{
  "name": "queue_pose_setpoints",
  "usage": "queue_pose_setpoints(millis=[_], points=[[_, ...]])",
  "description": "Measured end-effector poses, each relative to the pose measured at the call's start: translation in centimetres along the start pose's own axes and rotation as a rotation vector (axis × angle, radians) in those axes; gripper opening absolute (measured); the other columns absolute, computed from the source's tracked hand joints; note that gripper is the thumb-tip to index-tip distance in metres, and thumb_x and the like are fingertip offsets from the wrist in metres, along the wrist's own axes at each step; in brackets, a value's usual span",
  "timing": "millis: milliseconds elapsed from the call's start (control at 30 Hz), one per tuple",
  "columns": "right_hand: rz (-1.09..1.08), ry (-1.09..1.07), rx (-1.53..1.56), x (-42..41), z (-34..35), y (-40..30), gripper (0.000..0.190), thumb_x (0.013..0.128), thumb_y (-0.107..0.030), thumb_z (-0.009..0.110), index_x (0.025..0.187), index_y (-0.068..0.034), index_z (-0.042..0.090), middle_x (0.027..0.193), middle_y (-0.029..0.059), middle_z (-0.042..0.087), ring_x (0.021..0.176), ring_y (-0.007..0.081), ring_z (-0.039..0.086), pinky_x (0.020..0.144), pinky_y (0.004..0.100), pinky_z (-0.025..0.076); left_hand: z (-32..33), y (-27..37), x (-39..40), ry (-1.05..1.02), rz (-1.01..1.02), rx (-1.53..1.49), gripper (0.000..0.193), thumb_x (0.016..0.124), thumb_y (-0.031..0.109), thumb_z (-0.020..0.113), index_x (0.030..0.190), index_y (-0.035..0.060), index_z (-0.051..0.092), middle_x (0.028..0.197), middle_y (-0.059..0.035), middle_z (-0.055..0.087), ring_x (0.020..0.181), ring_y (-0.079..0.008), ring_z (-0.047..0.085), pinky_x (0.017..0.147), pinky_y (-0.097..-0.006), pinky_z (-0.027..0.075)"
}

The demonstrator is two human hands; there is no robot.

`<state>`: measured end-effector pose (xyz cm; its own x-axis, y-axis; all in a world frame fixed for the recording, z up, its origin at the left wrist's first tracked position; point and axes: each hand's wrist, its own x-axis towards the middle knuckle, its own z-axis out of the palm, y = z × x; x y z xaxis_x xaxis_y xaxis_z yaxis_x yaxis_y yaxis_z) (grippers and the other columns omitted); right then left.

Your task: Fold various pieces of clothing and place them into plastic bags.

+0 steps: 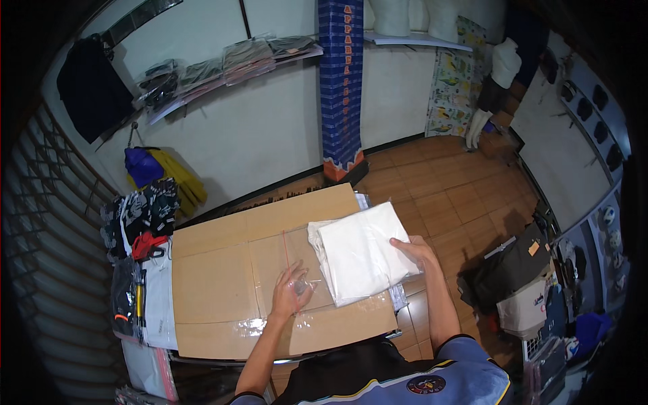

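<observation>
A folded white garment [362, 258] lies towards the right end of a flat cardboard sheet [212, 283]. My right hand [412, 249] grips its right edge, thumb on top and the fingers hidden below. Left of the cloth spreads a clear plastic bag [268, 253] with a thin red line along its edge. My left hand [291, 291] is at this edge, fingers bent and partly spread, and the red line crosses over them. Shiny plastic shows between thumb and forefinger; whether they pinch it is unclear.
Folded clothes [139, 217], a red tape dispenser [148, 245] and a yellow-handled tool [139, 298] crowd the left end. A blue pillar [340, 86] stands beyond the cardboard. At the right are bags [511, 263]; a metal folding gate [61, 243] is far left.
</observation>
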<state>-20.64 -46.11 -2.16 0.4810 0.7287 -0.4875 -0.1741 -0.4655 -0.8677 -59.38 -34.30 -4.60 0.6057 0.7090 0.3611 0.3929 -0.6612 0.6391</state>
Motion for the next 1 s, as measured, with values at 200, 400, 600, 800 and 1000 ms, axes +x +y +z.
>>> queue_pose_setpoints(millis=[200,400,600,800,1000], points=[[0.06,-0.057,0.026,0.3,0.1,-0.7,0.053,0.076,-0.02,0.088,0.112,0.013,0.067,0.103,0.0216,0.073,0.084,0.0249,0.073,0.074,0.0346,0.059,0.4,0.9,0.3,0.088,-0.034,0.061,0.039,0.075,0.023,0.082,0.106,0.001,0.072,0.131,-0.017,0.062,0.113,-0.0368,0.062,0.101,-0.0447,0.047],[-0.074,-0.038,0.114,0.3,-2.2,-0.9,0.04,0.077,-0.008,0.085,0.106,0.013,0.068,0.098,0.0194,0.073,0.08,0.0234,0.072,0.072,0.034,0.059,0.3,0.4,0.0,0.094,-0.056,0.045,0.037,0.076,0.024,0.081,0.105,0.0038,0.072,0.132,-0.0148,0.062,0.119,-0.0345,0.06,0.103,-0.0447,0.045],[-0.178,0.1,0.061,-0.6,-9.6,-4.2,0.034,0.074,-0.002,0.084,0.101,0.013,0.069,0.093,0.0199,0.074,0.073,0.0232,0.072,0.068,0.0344,0.06,0.3,1.0,-0.1,0.111,-0.117,0.005,0.034,0.078,0.024,0.079,0.105,0.0055,0.072,0.133,-0.0134,0.062,0.121,-0.0331,0.059,0.105,-0.0441,0.044],[-0.398,0.16,-0.117,-6.8,-15.4,-11.8,0.026,0.076,-0.005,0.083,0.095,0.009,0.072,0.086,0.0143,0.074,0.069,0.0172,0.07,0.066,0.0306,0.056,0.4,0.8,-0.1,0.117,-0.157,0.002,0.033,0.079,0.024,0.079,0.106,0.0061,0.073,0.133,-0.0117,0.062,0.122,-0.0318,0.058,0.105,-0.0433,0.043],[-0.55,0.255,-0.396,-14.8,-15.2,-18.7,0.025,0.075,-0.011,0.084,0.091,0.004,0.074,0.081,0.0054,0.073,0.067,0.0102,0.065,0.065,0.0264,0.052,0.7,1.1,0.2,0.131,-0.183,-0.036,0.033,0.079,0.021,0.079,0.108,0.0071,0.074,0.132,-0.0118,0.063,0.121,-0.0312,0.058,0.104,-0.043,0.044]])
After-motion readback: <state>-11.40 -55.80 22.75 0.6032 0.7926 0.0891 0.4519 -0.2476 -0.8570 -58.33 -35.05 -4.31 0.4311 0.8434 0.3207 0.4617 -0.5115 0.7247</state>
